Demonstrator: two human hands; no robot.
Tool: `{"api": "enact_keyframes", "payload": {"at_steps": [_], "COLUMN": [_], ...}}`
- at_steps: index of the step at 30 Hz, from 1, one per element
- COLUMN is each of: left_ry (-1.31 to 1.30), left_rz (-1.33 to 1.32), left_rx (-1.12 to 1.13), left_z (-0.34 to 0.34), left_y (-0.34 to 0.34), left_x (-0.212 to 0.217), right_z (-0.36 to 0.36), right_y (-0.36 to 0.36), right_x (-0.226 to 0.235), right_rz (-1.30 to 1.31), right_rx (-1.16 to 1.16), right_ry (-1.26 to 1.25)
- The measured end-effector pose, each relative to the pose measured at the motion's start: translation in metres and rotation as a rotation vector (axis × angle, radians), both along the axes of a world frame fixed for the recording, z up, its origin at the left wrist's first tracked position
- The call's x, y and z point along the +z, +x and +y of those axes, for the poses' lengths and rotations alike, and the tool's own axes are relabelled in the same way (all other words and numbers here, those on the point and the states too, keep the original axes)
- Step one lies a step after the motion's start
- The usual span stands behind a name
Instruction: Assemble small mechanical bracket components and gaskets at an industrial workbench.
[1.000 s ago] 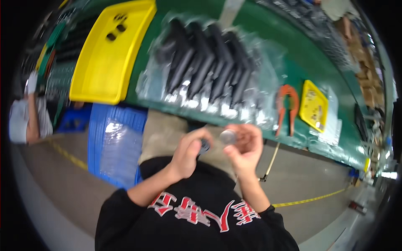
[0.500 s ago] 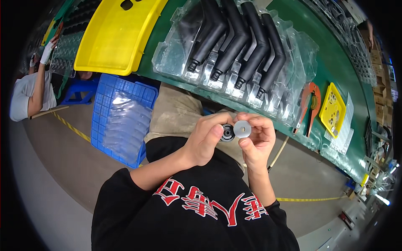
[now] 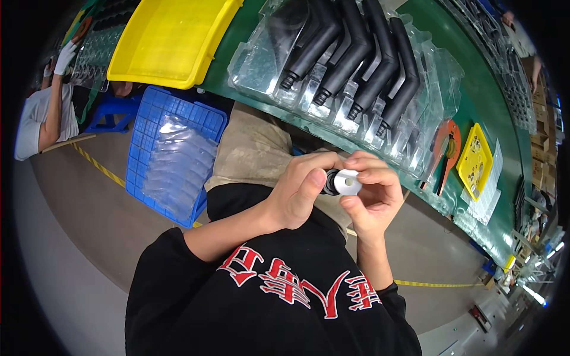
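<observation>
Head view: beside the long green table (image 3: 487, 98), a flat white holed disc (image 3: 342, 183) is pinched by the right hand (image 3: 377, 193), a round black part (image 3: 328, 183) seemingly held in the curled left hand (image 3: 298, 191); lining-up looks underway, steadiness needed.

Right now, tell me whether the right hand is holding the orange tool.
No: the right hand pinches a pale disc, while the orange tool lies apart from it on the green table.

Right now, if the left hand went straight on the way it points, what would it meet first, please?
The left hand, holding a dark round part, would probably meet the pale disc in the right hand first; depth between them is unclear.
</observation>
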State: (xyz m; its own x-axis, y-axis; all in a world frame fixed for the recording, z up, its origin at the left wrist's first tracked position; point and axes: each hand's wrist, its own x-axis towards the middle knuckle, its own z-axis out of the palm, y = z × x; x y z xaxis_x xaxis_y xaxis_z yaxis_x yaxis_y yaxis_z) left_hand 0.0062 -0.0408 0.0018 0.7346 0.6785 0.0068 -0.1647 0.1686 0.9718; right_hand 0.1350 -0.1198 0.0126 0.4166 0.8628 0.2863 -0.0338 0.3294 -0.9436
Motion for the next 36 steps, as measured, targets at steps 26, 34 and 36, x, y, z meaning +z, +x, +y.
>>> {"api": "enact_keyframes", "payload": {"at_steps": [26, 34, 36], "left_ry": [-0.148, -0.144, -0.137], "left_rz": [0.148, 0.208, 0.217], "left_rx": [-0.163, -0.113, -0.107], "left_z": [-0.002, -0.006, -0.006], "left_y": [0.011, 0.019, 0.021], "left_x": [0.005, 0.009, 0.010], "right_z": [-0.148, -0.133, -0.130], "right_y": [0.316, 0.363, 0.381], "right_x": [-0.026, -0.020, -0.022], "right_rz": [-0.605, -0.812, -0.788], "right_rx": [-1.046, -1.074, -1.096], "right_ry": [-0.892, -1.118, -1.112]}}
